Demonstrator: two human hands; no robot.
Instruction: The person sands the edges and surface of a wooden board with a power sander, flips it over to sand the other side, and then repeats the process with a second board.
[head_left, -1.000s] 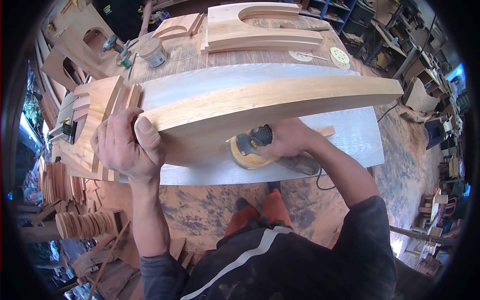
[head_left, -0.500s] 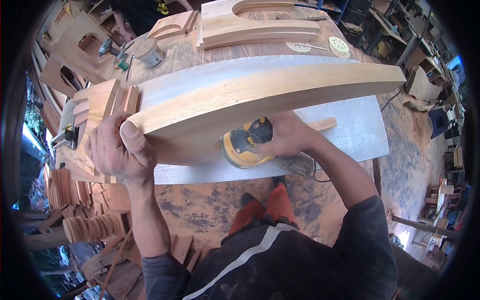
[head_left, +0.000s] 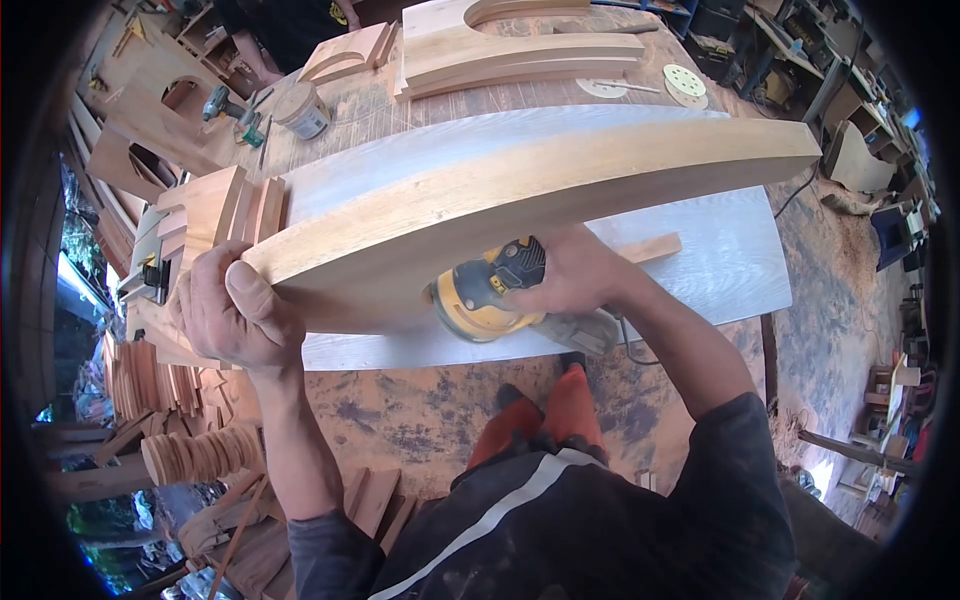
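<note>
Curved wooden plank [head_left: 540, 175], head view: its long axis slants from your left hand [head_left: 238, 305], clamped on one end, rightward and away, above a pale panel [head_left: 715, 255]. Your right hand [head_left: 575, 270] grips a sander [head_left: 468, 300] beside it. Sawdust [head_left: 425, 465] coats the floor [head_left: 395, 415].

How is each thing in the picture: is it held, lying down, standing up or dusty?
Left hand: closed on the board's end
Right hand: wrapped around the sander
Curved board: held at one end
Yellow sander: held at the board's shaded side; can't tell if it's running
Pale panel: lying flat
Tub: standing upright
Holed disc: lying flat
Workbench: dusty
</note>
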